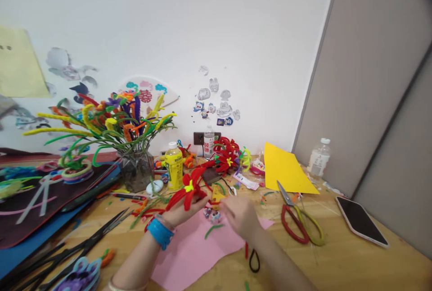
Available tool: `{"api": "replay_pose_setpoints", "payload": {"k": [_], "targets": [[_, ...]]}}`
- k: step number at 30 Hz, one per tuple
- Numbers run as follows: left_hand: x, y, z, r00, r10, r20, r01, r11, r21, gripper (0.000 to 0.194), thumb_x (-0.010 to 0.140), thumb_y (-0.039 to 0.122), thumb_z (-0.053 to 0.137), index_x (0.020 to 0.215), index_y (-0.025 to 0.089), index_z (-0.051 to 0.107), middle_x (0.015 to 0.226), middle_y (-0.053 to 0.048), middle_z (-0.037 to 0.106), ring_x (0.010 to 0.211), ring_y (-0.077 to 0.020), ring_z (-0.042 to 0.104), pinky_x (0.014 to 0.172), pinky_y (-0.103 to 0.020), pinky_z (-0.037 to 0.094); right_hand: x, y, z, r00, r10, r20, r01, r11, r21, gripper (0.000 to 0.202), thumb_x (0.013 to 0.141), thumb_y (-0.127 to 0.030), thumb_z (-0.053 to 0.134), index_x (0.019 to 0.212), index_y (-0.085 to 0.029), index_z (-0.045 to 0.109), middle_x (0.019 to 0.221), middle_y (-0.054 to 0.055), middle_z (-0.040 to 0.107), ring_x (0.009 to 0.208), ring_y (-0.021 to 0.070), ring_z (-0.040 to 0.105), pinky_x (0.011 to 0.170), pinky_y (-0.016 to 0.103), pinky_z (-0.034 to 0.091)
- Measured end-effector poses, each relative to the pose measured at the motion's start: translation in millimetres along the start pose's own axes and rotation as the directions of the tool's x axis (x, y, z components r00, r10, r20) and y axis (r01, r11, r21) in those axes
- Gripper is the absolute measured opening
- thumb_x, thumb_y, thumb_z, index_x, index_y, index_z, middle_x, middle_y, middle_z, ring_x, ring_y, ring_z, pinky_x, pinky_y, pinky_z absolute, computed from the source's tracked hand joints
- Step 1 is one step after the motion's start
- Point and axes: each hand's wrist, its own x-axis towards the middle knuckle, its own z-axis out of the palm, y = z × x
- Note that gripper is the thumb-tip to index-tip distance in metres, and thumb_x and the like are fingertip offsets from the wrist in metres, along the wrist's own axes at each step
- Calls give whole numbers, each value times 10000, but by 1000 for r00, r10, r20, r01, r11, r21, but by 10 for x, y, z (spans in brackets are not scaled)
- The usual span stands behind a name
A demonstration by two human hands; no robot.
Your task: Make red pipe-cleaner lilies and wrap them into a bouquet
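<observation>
One red fuzzy-stem flower (189, 187) with a yellow centre is showing above the far-left edge of a pink sheet (195, 250), its petals overlapping the person's left hand (185, 213). That hand is reaching over the sheet's far edge, fingers loosely extending and partly hiding behind the petals; whether they are gripping the stem one cannot tell. The right hand (241, 215) is hovering over the sheet's far-right part, fingers curling in near a short red strip (214, 203); their hold on it cannot be made out. A green snippet (213, 230) is lying on the sheet between the forearms. Black scissors (89, 242) are lying left of the sheet, while red-and-yellow-handled scissors (290, 204) are resting to its right, a phone (362, 221) lying farther right. Beyond the sheet, a yellow-labelled bottle (174, 167) is standing, with a vase (137, 171) of colourful fuzzy stems rising farther left.
</observation>
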Motion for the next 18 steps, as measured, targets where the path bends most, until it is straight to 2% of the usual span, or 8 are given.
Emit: {"api": "replay_pose_setpoints", "payload": {"k": [2,3,6,10,12,14,16,18], "targets": [[-17,-11,27,994,17,108,-15,1000,-26,293,624,457,580,505,211,475,473,42,407,514,-140,409,528,-268,380,61,149,-155,976,211,61,-219,946,237,385,899,-402,368,771,-154,632,708,67,628,675,175,564,614,268,406],[-23,-15,48,989,29,145,-23,999,-47,332,642,489,544,495,210,440,466,51,367,484,-123,365,509,-267,364,81,201,-192,962,248,114,-272,915,300,408,882,-452,390,756,-151,635,685,51,619,649,164,559,586,254,407],[-21,-25,116,983,79,165,-61,992,-111,401,690,569,397,498,226,317,488,63,300,472,-107,303,494,-267,346,71,183,-87,943,238,233,-314,868,384,525,848,-566,372,713,-135,640,586,12,568,535,123,523,484,210,387],[4,-39,113,994,101,44,-96,991,-88,397,758,542,317,516,228,287,510,58,287,499,-118,313,523,-264,343,-47,-133,273,920,178,350,-341,803,489,557,876,-560,301,735,-143,643,506,-27,458,444,85,420,426,186,318],[8,-45,67,995,98,-7,-98,995,-33,369,748,517,405,536,218,367,528,47,347,545,-134,359,550,-255,344,-77,-241,316,950,113,290,-237,867,439,539,880,-532,320,611,-155,596,483,-30,416,452,92,399,463,209,319],[1,-48,23,996,91,-18,-91,996,16,310,710,483,505,567,214,446,564,36,417,604,-149,397,566,-246,343,-53,-231,201,982,88,168,-143,925,351,514,883,-497,335,551,-165,543,495,-20,420,490,109,415,513,234,325],[-14,-46,9,997,80,14,-80,996,34,303,692,469,536,555,208,466,551,34,419,586,-145,391,547,-245,334,14,-112,-10,983,181,39,-184,927,327,487,890,-480,326,586,-168,543,534,-4,455,538,124,444,539,243,325],[-33,-38,31,992,87,94,-86,996,-6,352,704,492,503,517,204,427,512,41,374,525,-126,355,523,-252,330,85,44,-196,952,305,20,-289,877,385,467,867,-519,364,643,-161,561,595,9,490,595,134,460,562,243,335]]}}
